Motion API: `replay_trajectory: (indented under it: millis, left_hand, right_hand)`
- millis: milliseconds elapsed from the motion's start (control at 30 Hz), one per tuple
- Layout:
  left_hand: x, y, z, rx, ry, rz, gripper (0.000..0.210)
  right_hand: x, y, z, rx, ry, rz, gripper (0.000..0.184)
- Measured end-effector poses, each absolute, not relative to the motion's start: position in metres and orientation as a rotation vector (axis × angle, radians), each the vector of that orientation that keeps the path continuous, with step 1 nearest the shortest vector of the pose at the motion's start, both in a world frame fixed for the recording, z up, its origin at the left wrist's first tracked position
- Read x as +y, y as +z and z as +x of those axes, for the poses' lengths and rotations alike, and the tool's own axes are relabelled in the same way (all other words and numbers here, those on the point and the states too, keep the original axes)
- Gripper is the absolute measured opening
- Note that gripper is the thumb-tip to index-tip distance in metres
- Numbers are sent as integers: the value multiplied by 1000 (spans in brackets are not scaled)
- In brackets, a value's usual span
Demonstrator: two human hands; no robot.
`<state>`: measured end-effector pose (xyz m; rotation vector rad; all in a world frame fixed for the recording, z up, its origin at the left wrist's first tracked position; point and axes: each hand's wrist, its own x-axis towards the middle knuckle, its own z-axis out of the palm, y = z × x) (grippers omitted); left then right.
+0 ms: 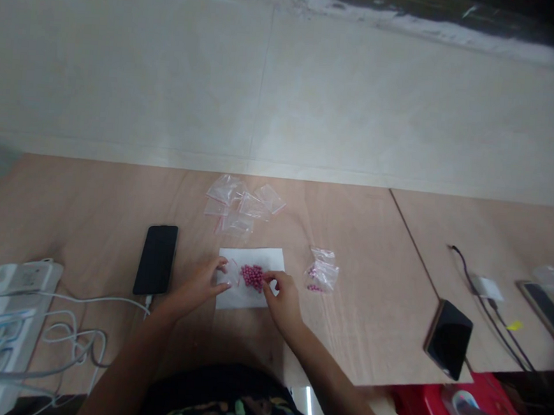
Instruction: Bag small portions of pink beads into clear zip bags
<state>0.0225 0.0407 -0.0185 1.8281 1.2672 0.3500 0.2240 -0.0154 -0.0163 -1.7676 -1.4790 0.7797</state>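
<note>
A heap of small pink beads (pixel 252 276) lies on a white sheet of paper (pixel 249 254) on the table in front of me. My right hand (pixel 283 299) is at the heap's right edge, thumb and forefinger pinched together; whatever is between the tips is too small to make out. On the left part of the sheet, my left hand (pixel 210 278) has its thumb and fingers apart. A clear plastic bag with a pinkish edge (pixel 234 273) seems to lie just beside those fingers. Right of the paper are small zip bags (pixel 322 272) with some pink beads inside.
Several clear zip bags (pixel 243 205) lie behind the paper. A black phone (pixel 156 260) on a white cable is at the left, near a white power strip (pixel 35 291). Another phone (pixel 449 339) lies at the right table edge, above a red stool (pixel 427 405).
</note>
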Motion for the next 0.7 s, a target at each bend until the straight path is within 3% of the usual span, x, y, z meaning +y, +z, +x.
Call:
replay_trajectory:
  millis: [233, 400, 467, 600, 700]
  left_hand:
    - [43, -14, 7, 1283, 416, 1801, 45]
    - [40, -8, 0, 1306, 413, 1783, 45]
    - [39, -5, -3, 1317, 406, 1791, 45]
    - [36, 1, -4, 1250, 363, 1902, 43]
    - [34, 5, 0, 1199, 321, 1957, 40]
  right_hand:
    - [-37, -15, 180, -1527, 1059, -1654, 20]
    - [-37, -14, 159, -1685, 1316, -1427, 11]
    - [-36, -14, 153, -1610, 1459, -1384, 17]
    - [-27, -7, 159, -1260, 1457, -1503, 48]
    - [-19, 2, 172, -1191, 1479, -1422, 43]
